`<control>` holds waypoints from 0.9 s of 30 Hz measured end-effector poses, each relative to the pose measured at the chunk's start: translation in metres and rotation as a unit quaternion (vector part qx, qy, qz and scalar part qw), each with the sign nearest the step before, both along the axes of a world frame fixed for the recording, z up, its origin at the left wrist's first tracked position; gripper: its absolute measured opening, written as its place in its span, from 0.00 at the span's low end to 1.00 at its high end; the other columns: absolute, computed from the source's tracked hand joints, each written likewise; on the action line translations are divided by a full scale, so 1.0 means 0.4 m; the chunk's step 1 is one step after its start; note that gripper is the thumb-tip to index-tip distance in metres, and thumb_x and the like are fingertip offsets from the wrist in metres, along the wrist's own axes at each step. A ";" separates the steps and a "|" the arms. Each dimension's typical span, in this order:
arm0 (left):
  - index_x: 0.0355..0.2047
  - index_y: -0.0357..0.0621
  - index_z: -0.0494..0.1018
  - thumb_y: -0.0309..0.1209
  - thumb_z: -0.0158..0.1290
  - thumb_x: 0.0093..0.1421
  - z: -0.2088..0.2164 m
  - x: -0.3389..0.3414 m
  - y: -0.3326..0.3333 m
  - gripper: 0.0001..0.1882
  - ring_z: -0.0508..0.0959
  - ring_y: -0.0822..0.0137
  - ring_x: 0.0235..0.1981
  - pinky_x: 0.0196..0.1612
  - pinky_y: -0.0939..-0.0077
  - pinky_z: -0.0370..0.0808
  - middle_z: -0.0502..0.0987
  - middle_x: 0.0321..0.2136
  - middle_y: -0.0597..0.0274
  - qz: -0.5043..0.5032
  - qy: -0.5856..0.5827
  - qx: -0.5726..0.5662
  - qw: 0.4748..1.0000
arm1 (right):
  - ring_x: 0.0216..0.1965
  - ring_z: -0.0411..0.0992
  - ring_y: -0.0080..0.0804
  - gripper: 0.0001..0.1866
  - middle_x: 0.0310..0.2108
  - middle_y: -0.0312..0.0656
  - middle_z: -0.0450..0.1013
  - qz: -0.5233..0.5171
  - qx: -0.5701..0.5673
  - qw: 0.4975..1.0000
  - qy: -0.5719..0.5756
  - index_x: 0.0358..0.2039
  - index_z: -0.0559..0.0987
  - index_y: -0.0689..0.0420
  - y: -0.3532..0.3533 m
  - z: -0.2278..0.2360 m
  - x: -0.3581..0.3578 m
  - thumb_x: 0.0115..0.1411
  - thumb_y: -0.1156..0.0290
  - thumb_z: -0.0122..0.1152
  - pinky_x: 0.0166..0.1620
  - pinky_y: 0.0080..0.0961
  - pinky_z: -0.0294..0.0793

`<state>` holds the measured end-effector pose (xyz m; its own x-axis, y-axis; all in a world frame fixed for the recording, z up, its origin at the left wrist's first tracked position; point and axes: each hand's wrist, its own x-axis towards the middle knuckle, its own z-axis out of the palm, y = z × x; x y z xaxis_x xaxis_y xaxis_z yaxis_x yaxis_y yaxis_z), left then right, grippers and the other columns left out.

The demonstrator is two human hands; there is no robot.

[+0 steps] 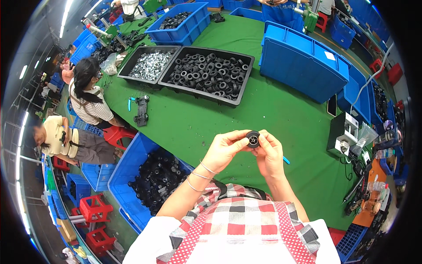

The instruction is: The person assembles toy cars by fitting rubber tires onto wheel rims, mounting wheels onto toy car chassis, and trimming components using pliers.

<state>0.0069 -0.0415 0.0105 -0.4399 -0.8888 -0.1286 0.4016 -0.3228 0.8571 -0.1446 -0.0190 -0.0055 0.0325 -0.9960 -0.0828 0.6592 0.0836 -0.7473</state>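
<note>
Between both hands, over the green table, is a small toy wheel [253, 139] with a black tyre and a silvery spoked hub. My left hand [228, 147] pinches it from the left with thumb and fingers. From the right, the thumb and fingers of my right hand [268, 152] grip the same wheel. Beyond the hands stands a black tray of loose black tyres [206, 72], and beside it another tray holds shiny silver hubs [150, 64]. A black toy car chassis [141, 110] lies on the cloth to the left, next to a small bright blue tool [130, 104].
A blue bin [118, 169] of black chassis parts stands by my left elbow. Large blue crates [303, 66] rise at the far right, near a phone [332, 105] and a black-and-white device [340, 136]. A co-worker [90, 94] sits at the table's left edge; another person [55, 136] is behind.
</note>
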 end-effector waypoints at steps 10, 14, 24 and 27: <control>0.47 0.34 0.72 0.20 0.51 0.58 -0.033 -0.010 0.016 0.15 0.74 0.69 0.42 0.47 0.76 0.75 0.71 0.41 0.60 0.068 -0.069 -0.130 0.987 | 0.26 0.65 0.19 0.09 0.30 0.35 0.71 -0.008 0.015 0.999 0.032 0.40 0.75 0.62 0.011 -0.003 -0.008 0.61 0.72 0.54 0.31 0.20 0.66; 0.45 0.34 0.72 0.16 0.52 0.56 -0.038 -0.003 0.025 0.15 0.73 0.67 0.45 0.48 0.77 0.74 0.69 0.42 0.58 0.087 -0.098 -0.225 0.965 | 0.30 0.68 0.22 0.14 0.34 0.38 0.71 0.018 -0.030 0.999 0.027 0.46 0.73 0.63 0.016 -0.009 -0.021 0.61 0.73 0.53 0.35 0.23 0.70; 0.44 0.35 0.73 0.16 0.52 0.56 -0.028 0.007 0.037 0.14 0.74 0.67 0.44 0.46 0.78 0.75 0.69 0.44 0.56 0.096 -0.141 -0.268 0.948 | 0.37 0.70 0.26 0.13 0.39 0.41 0.73 0.015 -0.058 0.996 0.063 0.45 0.73 0.63 0.026 -0.006 -0.021 0.59 0.76 0.55 0.42 0.25 0.71; 0.43 0.36 0.74 0.18 0.54 0.55 -0.042 0.014 0.042 0.13 0.76 0.69 0.40 0.43 0.80 0.76 0.72 0.42 0.58 0.099 -0.158 -0.259 0.948 | 0.37 0.71 0.26 0.13 0.37 0.41 0.73 0.036 -0.034 0.997 0.062 0.44 0.73 0.64 0.030 -0.019 -0.029 0.58 0.76 0.56 0.41 0.24 0.71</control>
